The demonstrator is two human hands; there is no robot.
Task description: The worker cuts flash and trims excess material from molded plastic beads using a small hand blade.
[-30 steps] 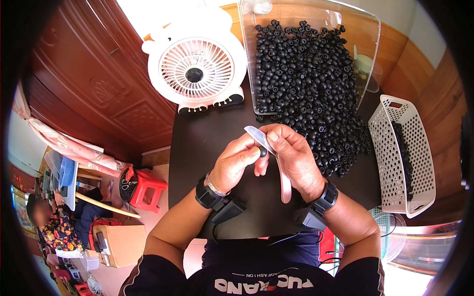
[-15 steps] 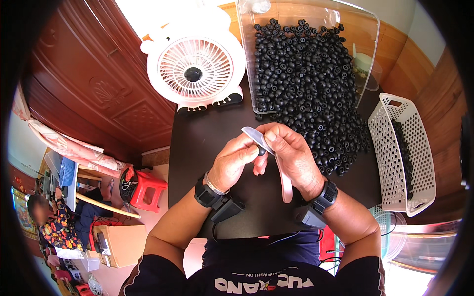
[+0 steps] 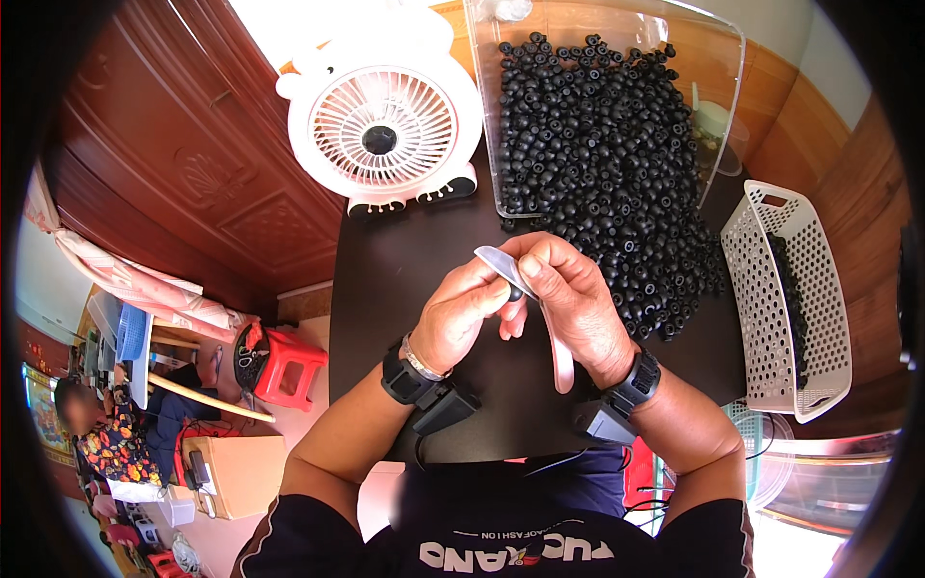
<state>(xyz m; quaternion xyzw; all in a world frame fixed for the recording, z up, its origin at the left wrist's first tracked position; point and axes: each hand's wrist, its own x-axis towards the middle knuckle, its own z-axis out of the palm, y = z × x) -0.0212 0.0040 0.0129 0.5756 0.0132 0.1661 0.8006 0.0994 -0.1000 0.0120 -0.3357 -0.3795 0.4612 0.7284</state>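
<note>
My right hand [image 3: 580, 310] is closed around a small knife; its pale blade [image 3: 499, 262] points to the far left and its pink handle [image 3: 561, 361] sticks out below the palm toward me. Between the thumb and fingers of my left hand [image 3: 458, 323] is a small round black part [image 3: 515, 293], mostly covered by the fingertips. The blade lies right against the part. Both hands meet above the dark table, just short of a large heap of similar black parts [image 3: 617, 173], some with a hole in the end.
The heap spills from a clear plastic bin [image 3: 737, 87] onto the dark table [image 3: 385, 279]. A white animal-shaped fan [image 3: 381, 140] stands at the far left. On the right is a white perforated basket [image 3: 761, 318] with black pieces inside. A red stool [image 3: 294, 371] and another person [image 3: 120, 438] are at left.
The left thumb and the black part have shifted slightly against the blade. Both hands keep their grips, and the whole view has moved a little.
</note>
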